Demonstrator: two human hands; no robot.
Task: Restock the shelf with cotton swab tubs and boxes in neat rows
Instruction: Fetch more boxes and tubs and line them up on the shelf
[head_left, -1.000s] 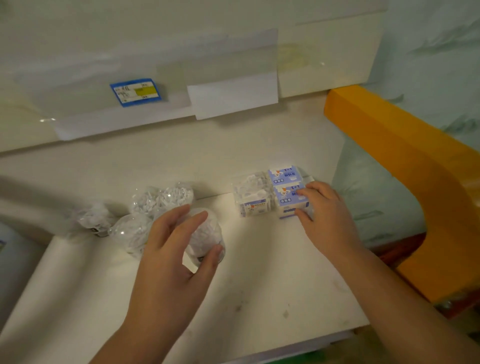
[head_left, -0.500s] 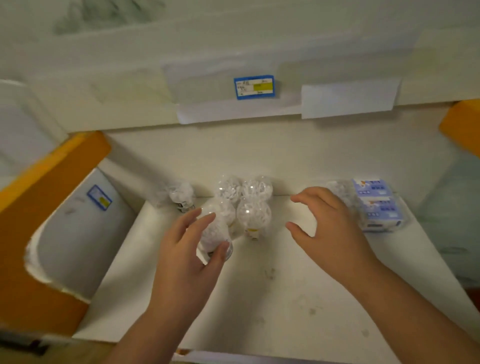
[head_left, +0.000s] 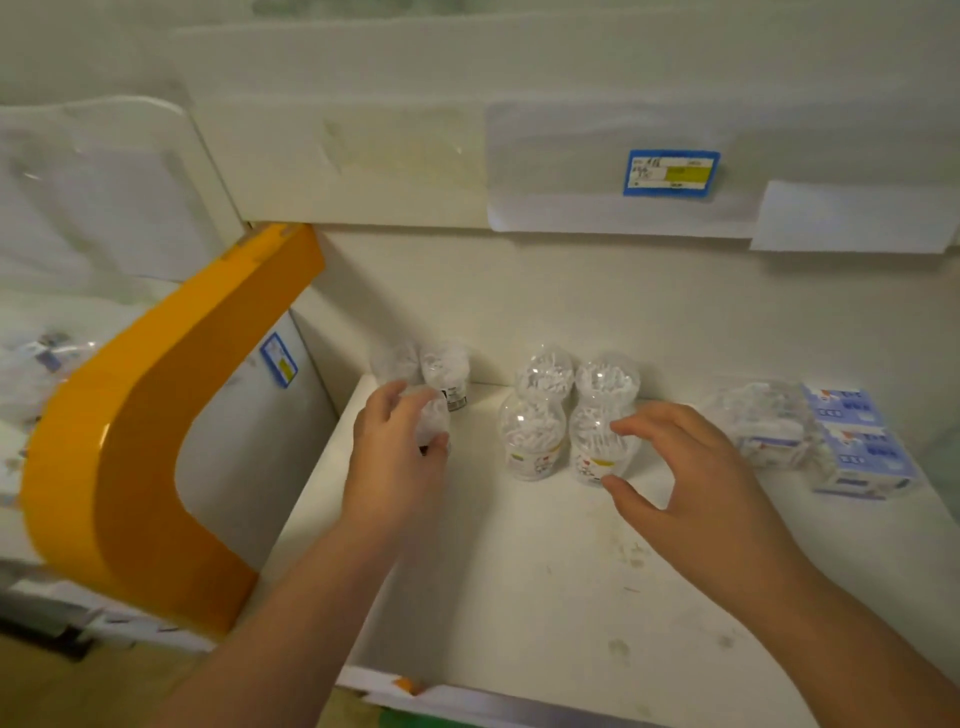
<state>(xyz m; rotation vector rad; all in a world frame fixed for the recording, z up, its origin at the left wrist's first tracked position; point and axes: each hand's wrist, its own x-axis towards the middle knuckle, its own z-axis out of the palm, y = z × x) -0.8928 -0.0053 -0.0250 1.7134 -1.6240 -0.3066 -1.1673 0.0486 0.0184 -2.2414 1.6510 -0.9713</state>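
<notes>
On the white shelf (head_left: 519, 582), my left hand (head_left: 395, 457) grips a clear round cotton swab tub (head_left: 434, 415) at the left end, in front of two more tubs (head_left: 447, 369). Several clear tubs (head_left: 532, 436) stand in a two-by-two block at the middle. My right hand (head_left: 685, 467) hovers beside the front right tub (head_left: 597, 441), fingers curved and spread, fingertips close to it, holding nothing. Clear swab boxes (head_left: 763, 421) and blue boxes (head_left: 852, 447) sit in rows at the right.
An orange curved shelf end panel (head_left: 156, 431) stands at the left, with another shelf of goods (head_left: 41, 358) beyond it. A blue price tag (head_left: 671, 173) hangs on the shelf edge above. The front half of the shelf holds nothing.
The view has swung left. My left hand carried its tub to the left end of the shelf. My right hand left the blue boxes and came to the middle tubs.
</notes>
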